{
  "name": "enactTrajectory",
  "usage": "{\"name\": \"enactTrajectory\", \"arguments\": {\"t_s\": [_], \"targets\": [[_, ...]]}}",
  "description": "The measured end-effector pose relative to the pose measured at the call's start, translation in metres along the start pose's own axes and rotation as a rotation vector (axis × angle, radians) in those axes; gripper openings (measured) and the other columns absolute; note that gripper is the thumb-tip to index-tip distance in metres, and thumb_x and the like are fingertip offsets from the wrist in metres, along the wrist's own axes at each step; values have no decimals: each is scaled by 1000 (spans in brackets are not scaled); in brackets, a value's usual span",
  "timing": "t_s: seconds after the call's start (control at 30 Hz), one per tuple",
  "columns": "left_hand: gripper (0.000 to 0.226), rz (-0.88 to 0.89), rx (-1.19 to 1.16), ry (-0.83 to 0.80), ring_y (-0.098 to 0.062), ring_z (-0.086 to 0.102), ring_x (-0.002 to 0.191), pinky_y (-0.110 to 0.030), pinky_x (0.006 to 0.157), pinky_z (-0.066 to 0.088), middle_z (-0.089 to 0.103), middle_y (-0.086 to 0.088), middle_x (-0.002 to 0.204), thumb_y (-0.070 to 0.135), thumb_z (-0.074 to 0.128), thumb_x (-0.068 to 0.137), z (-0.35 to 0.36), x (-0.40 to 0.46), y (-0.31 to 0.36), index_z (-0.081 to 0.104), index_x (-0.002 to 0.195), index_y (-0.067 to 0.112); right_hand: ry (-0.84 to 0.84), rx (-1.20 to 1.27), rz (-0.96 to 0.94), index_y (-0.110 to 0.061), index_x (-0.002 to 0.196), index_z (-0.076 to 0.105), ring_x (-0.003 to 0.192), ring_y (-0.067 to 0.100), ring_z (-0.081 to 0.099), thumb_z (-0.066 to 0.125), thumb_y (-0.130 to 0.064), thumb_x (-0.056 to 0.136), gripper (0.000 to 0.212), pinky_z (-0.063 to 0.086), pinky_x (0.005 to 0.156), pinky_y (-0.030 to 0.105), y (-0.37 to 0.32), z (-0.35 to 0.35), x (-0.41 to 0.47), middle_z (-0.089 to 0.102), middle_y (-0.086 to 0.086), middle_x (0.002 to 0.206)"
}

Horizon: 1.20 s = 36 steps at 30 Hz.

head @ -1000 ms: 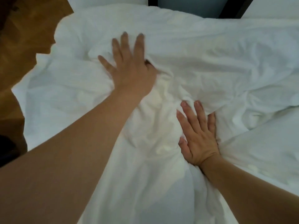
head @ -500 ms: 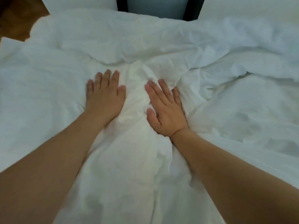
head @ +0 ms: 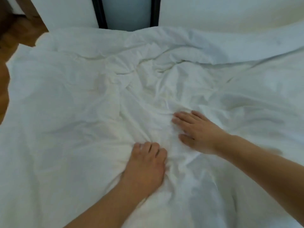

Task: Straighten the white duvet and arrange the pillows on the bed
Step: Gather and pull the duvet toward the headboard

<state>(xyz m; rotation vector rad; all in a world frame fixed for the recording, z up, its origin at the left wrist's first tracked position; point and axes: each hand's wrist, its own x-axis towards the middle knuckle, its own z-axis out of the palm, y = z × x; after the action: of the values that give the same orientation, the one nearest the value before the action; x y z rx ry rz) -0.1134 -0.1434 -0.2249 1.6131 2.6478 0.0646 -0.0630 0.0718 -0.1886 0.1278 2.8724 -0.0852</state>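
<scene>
Across the bed, the white duvet (head: 82, 112) covers nearly the whole view, its far edge lying just short of the white panels at the head; no pillow can be told apart. Creases radiate from a bunched ridge at centre, while the left portion lies smoother. Left hand (head: 144, 167) presses into this ridge with fingers curled, pinching a fold, apparently to anchor or gather the cloth. Right hand (head: 197, 130) rests flat, fingers spread and apart, probably to smooth the wrinkles outward.

Head view looks down, close above duvet (head: 82, 112).
</scene>
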Motion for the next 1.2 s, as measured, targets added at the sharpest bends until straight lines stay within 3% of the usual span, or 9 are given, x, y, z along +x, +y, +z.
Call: {"name": "enactTrajectory", "arguments": {"t_s": [0.1, 0.2, 0.3, 0.47, 0.57, 0.7, 0.83, 1.0, 1.2], "targets": [[39, -218, 160, -75, -31, 48, 103, -47, 95, 32, 54, -8, 111, 36, 34, 81, -13, -13, 26, 59, 106, 18, -35, 23, 118, -33, 151, 19, 146, 6, 10, 28, -51, 96, 59, 3, 118, 31, 23, 3, -95, 11, -11, 160], [24, -172, 7, -19, -26, 53, 96, -36, 80, 38, 53, -3, 104, 33, 39, 88, -54, -35, 98, 48, 106, 20, 33, -20, 180, -22, 144, 39, 138, 15, 34, 33, -44, 94, 55, 14, 115, 27, 33, 3, -173, 33, -2, 152], [35, 50, -378, -187, -24, 57, 90, -33, 74, 44, 58, 1, 99, 54, 44, 89, -59, -90, 194, 42, 108, 24, 296, 57, 196, -17, 128, 58, 128, 22, 47, 31, -42, 84, 58, 25, 113, 31, 28, 7, -237, 49, 5, 141], [88, -24, 17, -341, -30, 44, 114, -46, 92, 42, 41, -6, 133, 66, 53, 73, -6, -140, 268, 19, 143, 25, 814, 176, 323, -11, 128, 54, 129, 24, 40, 53, -16, 80, 48, 29, 111, 40, 7, 46, -315, 42, 9, 142], [55, -168, -47, -239, -30, 51, 110, -37, 83, 42, 49, -5, 127, 47, 45, 86, -10, -141, 279, 41, 136, 24, 744, 649, 619, -20, 140, 40, 115, 18, 47, 52, -19, 84, 57, 37, 103, 38, -1, 75, -342, 39, 5, 136], [10, -388, -879, -366, -24, 58, 74, -25, 56, 38, 61, -3, 75, 15, 53, 76, -57, -147, 289, 62, 75, 13, 392, 1832, 1010, -13, 143, 32, 87, 29, 63, 54, -35, 95, 57, 50, 78, 41, -13, 92, -357, 58, 14, 116], [7, -396, -1240, -306, -21, 36, 54, -27, 51, 26, 41, -1, 52, 14, 52, 41, -80, -191, 279, 47, 44, 17, 247, 2169, 712, -1, 143, 36, 87, 32, 70, 58, -56, 85, 83, 54, 78, 43, -32, 79, -366, 66, 18, 111], [20, -441, -579, -206, -25, 57, 93, -29, 70, 41, 60, -9, 109, 25, 43, 85, -73, -239, 293, 53, 98, 16, 602, 2038, 749, -13, 124, 58, 85, 29, 64, 68, -13, 71, 54, 54, 66, 32, -82, 43, -401, 65, 10, 114], [18, -378, -73, -46, -24, 55, 85, -30, 72, 39, 62, -4, 103, 18, 39, 89, -119, -259, 348, 56, 95, 18, 895, 1757, 678, -12, 115, 62, 83, 22, 63, 71, -14, 80, 36, 51, 66, 30, -41, -2, -542, 67, 5, 101]]}}
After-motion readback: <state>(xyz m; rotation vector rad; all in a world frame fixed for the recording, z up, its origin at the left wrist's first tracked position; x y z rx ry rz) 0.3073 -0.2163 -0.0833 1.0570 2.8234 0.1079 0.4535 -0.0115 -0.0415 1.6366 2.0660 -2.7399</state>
